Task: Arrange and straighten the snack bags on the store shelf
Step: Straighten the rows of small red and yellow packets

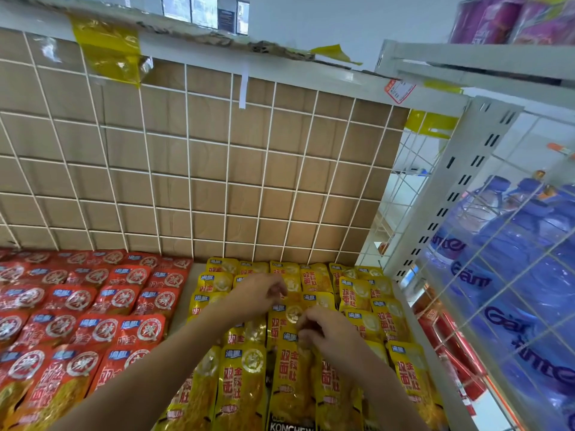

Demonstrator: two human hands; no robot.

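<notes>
**Both hands over the yellow bags**

We note the yellow snack bags (245, 377) lying in overlapping rows on the right half of the shelf (183, 293), with red snack bags (77, 306) to their left. The left hand (258, 293) reaches farther back, fingers curled down onto the bags. The right hand (326, 334) is nearer, fingers curled at a bag's top edge. Both are blurred, so we cannot tell whether either grips. A wire grid (186, 169) stands behind.

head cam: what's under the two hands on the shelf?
Rows of overlapping yellow snack bags. The left hand and right hand cover the bags directly beneath, and any grip is too blurred to tell. The shelf below those bags is hidden.
</notes>
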